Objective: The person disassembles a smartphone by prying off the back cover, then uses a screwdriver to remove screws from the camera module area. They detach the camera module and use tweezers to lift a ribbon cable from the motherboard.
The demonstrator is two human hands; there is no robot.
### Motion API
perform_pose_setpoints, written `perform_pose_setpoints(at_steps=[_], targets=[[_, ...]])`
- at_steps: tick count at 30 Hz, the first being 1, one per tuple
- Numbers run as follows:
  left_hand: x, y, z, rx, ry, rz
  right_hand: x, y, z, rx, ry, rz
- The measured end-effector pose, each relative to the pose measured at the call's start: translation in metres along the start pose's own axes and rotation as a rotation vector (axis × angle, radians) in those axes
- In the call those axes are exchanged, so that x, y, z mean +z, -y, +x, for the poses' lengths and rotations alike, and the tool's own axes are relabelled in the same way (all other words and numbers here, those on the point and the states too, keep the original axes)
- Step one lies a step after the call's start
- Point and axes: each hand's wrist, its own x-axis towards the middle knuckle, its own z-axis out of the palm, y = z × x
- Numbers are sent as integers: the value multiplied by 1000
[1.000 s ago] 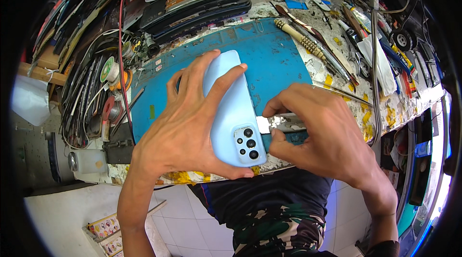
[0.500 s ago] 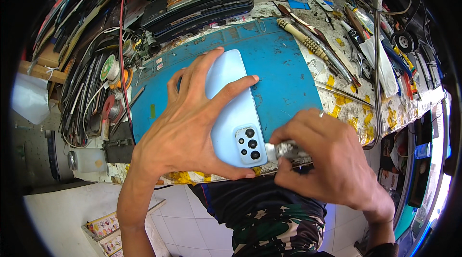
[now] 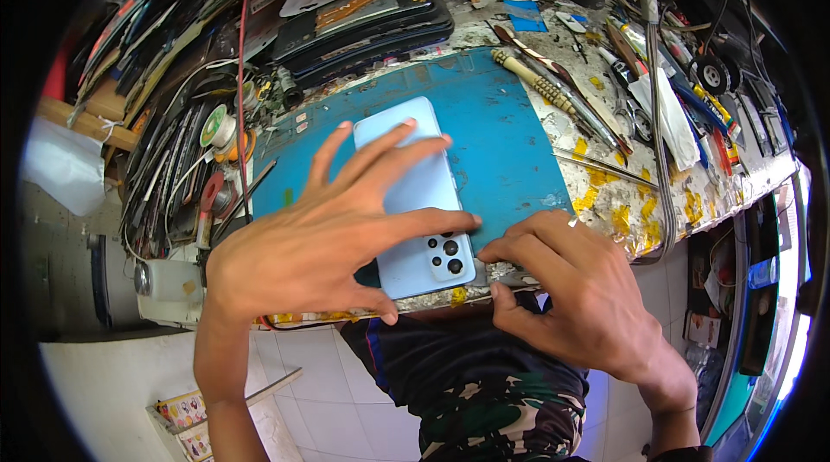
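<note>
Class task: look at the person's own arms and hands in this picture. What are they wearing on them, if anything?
Both hands, left and right, are bare: no gloves, rings or watch visible. Both forearms are bare too, with no sleeves in view.

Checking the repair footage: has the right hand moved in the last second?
Yes. The right hand has dropped from the blue mat toward the bench's near edge, beside the light blue phone.

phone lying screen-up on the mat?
No. The light blue smartphone lies back-up on the blue work mat, its camera cluster showing near the bench edge, with the left hand spread flat over it.
</note>
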Motion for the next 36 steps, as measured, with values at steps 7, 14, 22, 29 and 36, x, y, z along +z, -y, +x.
perform_pose_setpoints(at_steps=[7, 14, 22, 29, 36], targets=[[-7, -1, 8, 86, -4, -12, 12, 1, -6, -80, -152, -77], [4, -4, -12, 80, -230, 45, 5, 0, -11, 26, -215, 45], [47, -1, -43, -4, -751, -105, -2, -16, 2, 76, -326, -8], [91, -17, -55, -166, -1062, -400, -1, -26, 21, 111, -278, -77], [117, -55, -53, -364, -1293, -812, 6, -29, 37, 16, -282, -208]])
